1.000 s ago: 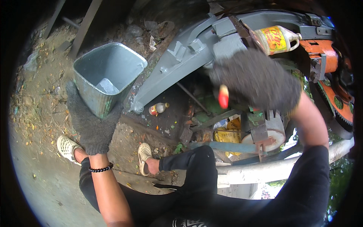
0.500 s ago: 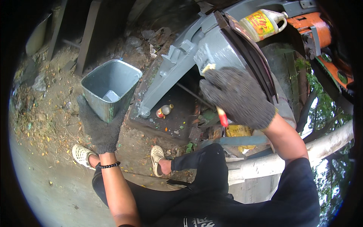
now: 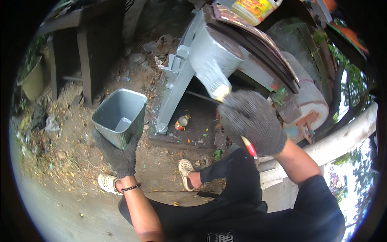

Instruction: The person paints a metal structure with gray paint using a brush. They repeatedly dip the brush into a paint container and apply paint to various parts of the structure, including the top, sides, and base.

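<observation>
My right hand point(image 3: 252, 123), in a dark knitted glove, is shut on a paintbrush point(image 3: 219, 86) with a red handle. Its grey-loaded bristles lie against the grey-painted metal machine frame point(image 3: 213, 56). My left hand point(image 3: 119, 155), gloved the same way, grips the lower corner of a square grey tin point(image 3: 119, 117) with grey paint in the bottom. The tin is held out to the left, above the dirt ground. A black bead bracelet sits on my left wrist.
A small bottle point(image 3: 182, 122) lies on the dark base under the frame. A yellow jug point(image 3: 256, 8) stands on top of the machine. A dark wooden bench point(image 3: 84, 52) stands at the left. My sandalled feet point(image 3: 186, 173) rest on littered dirt.
The view has swung toward the machine. My right hand turned the brush up from pointing down and laid it on the frame. The tin stayed in my left hand.
</observation>
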Tool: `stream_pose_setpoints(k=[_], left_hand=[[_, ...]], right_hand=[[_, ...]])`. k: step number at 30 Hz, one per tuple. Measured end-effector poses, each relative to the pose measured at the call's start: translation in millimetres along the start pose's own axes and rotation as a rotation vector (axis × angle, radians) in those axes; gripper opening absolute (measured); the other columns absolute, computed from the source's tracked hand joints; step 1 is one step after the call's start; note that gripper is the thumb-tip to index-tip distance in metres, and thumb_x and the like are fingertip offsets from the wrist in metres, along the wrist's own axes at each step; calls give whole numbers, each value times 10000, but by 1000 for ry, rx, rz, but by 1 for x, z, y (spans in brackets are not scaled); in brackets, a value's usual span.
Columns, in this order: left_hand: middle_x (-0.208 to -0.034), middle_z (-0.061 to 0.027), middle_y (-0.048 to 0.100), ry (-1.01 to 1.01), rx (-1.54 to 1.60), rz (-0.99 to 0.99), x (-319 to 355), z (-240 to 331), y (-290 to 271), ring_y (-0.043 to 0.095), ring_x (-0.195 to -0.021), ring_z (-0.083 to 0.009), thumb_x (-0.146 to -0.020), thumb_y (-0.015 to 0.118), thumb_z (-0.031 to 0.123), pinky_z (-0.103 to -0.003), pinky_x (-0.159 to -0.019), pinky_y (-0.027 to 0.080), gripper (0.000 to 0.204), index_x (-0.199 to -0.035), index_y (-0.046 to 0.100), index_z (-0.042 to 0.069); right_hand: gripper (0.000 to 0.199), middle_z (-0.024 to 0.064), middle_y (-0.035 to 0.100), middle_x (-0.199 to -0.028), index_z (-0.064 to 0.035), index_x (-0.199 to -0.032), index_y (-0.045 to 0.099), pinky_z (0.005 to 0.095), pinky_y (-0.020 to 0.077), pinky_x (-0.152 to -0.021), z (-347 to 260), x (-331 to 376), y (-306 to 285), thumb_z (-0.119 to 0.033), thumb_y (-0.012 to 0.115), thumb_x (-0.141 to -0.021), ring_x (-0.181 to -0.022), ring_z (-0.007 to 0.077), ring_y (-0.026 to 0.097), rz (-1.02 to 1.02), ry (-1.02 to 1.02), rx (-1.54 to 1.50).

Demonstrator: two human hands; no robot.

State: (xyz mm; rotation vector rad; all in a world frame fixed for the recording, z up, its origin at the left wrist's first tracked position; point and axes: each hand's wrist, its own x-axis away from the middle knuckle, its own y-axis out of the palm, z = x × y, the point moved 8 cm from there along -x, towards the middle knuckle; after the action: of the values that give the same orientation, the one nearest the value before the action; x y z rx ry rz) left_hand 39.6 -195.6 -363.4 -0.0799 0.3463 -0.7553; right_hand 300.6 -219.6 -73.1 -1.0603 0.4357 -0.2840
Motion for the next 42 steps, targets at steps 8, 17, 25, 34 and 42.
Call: stream_pose_setpoints(k=[8, 17, 25, 34, 42], left_hand=[[-1752, -240, 226, -13, 27, 27, 1, 4, 6, 218, -1630, -389, -644, 992, 372, -491, -1335, 203, 1377, -1696, 180, 13], [-1738, -239, 270, -40, -71, -18, 10, 9, 5, 255, -1619, -388, -626, 991, 411, -482, -1322, 243, 1374, -1688, 218, 7], [-1729, -214, 294, 51, -134, 134, 48, 57, -46, 260, -1615, -385, -627, 957, 345, -499, -1325, 230, 1332, -1696, 219, 50], [-1682, -184, 366, 165, -82, 273, 102, 116, -105, 369, -1553, -355, -587, 959, 326, -515, -1291, 311, 1365, -1697, 211, 60], [-1682, -186, 365, 180, -215, 295, 102, 103, -103, 364, -1558, -356, -594, 986, 421, -515, -1291, 311, 1401, -1701, 203, 66]], right_hand=[[415, 163, 700, -1268, -106, -1197, 731, 504, 556, -933, 40, -6, 3, -110, 811, -790, -1096, 398, 690, 150, 30, -5], [389, 175, 695, -1248, -102, -1193, 737, 487, 557, -984, 65, 127, -10, -14, 797, -819, -1135, 404, 691, 256, 369, -101], [320, 139, 702, -1226, -136, -1077, 752, 480, 561, -928, 41, 100, 24, -48, 783, -772, -1102, 359, 704, 437, 448, -144], [384, 144, 680, -1296, -103, -1260, 714, 477, 548, -1000, -20, 50, 24, -160, 735, -881, -1202, 315, 670, 633, 223, -540], [237, 58, 750, -1245, -163, -1201, 735, 432, 597, -871, 18, 163, 77, -169, 719, -965, -1013, 302, 743, 505, 558, -726]])
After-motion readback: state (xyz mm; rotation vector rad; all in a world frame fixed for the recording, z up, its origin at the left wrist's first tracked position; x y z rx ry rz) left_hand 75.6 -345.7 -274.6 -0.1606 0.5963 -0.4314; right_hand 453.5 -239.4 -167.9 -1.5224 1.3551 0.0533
